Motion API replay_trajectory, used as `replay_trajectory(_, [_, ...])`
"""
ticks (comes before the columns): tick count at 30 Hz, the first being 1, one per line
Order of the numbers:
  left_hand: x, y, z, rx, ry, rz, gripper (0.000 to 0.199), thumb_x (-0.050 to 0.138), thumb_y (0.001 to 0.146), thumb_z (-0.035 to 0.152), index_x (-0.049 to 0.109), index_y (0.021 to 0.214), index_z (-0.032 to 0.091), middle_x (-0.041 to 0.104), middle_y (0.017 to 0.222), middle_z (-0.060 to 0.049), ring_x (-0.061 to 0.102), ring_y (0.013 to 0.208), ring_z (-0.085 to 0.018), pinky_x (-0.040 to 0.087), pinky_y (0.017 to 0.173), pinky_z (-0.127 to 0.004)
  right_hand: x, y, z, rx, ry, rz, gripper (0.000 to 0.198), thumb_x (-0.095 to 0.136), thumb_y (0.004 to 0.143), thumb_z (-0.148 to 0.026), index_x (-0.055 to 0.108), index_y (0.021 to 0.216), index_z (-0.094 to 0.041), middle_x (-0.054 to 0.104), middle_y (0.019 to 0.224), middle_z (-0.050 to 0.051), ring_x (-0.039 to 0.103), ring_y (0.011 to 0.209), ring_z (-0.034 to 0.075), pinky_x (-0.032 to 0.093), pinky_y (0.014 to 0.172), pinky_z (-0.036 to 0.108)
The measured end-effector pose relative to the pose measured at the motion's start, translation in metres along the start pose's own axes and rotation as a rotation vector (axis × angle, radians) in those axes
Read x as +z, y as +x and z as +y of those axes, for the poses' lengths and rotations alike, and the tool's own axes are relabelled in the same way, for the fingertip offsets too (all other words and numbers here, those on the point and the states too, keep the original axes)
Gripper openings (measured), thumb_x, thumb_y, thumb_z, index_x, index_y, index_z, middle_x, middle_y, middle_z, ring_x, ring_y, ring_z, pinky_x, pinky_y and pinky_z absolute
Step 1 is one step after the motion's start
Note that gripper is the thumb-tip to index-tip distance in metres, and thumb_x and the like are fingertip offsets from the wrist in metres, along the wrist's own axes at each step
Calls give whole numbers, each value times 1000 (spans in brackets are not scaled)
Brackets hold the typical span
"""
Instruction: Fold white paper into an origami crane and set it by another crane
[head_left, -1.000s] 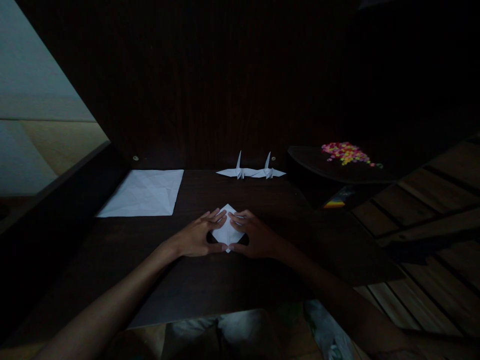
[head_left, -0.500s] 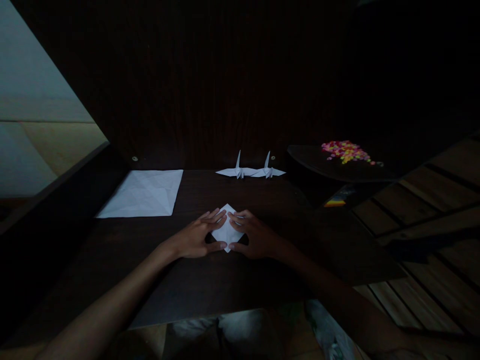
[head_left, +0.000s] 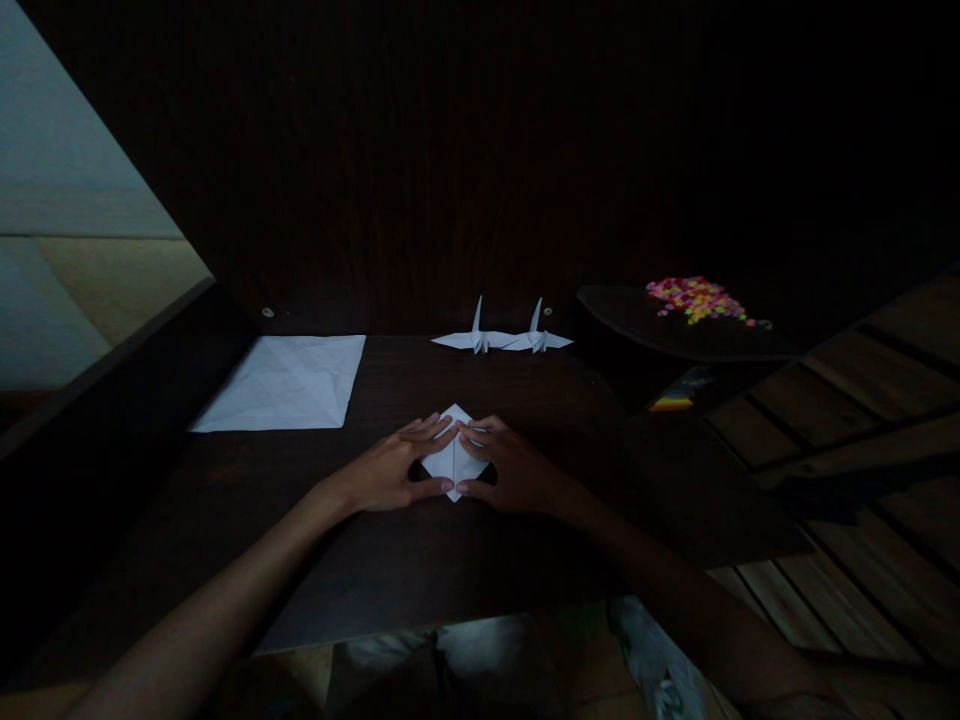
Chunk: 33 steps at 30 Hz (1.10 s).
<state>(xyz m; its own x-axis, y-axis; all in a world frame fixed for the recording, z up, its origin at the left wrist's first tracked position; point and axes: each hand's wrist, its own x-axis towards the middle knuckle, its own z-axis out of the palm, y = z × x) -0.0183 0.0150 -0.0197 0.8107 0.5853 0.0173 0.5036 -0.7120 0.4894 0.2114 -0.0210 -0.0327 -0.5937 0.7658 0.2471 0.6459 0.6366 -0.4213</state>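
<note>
Near the middle of the dark desk (head_left: 397, 385), touches a folded white paper diamond (head_left: 454, 464) from either side with left hand (head_left: 394, 466) and right hand (head_left: 516, 468), each with thumb spread apart from fingers, fingertips on the upper half, thumbs by the lower corner. Has a creased white sheet (head_left: 283, 384) farther left, two white paper cranes (head_left: 478, 341) behind.

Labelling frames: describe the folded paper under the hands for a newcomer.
On the dark desk, look between the left hand and right hand. The folded paper lies there, white with a centre line. Its small diamond outline sets it apart from the larger sheet and the paper cranes.
</note>
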Motion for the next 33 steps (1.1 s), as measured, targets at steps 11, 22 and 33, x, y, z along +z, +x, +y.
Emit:
replay_trajectory(11, [-14, -1, -2, -94, -30, 189, 91, 75, 67, 51, 35, 143, 20, 60, 118, -11, 53, 109, -29, 43, 93, -44, -2, 3, 4, -99, 63, 84, 35, 72, 76, -34, 69, 107, -18, 59, 129, 13, 49, 115, 29, 46, 92, 50])
replay_trajectory(22, [-20, -4, 10, 190, -34, 27, 18, 58, 87, 25, 71, 98, 21, 67, 100, -4, 62, 95, -18, 44, 90, -32, 0, 8, 1, -82, 197, 8, 14, 68, 81, -27, 75, 93, -24, 67, 118, 4, 53, 105, 22, 48, 90, 40])
replay_trajectory(33, [-12, 1, 21, 177, 142, 8, 19, 52, 92, 25, 71, 88, 22, 67, 92, -5, 61, 91, -20, 41, 86, -35, -1, 10, 0, -72, 194, -30, 12, 69, 80, -28, 75, 90, -23, 67, 113, 5, 50, 106, 22, 43, 94, 42])
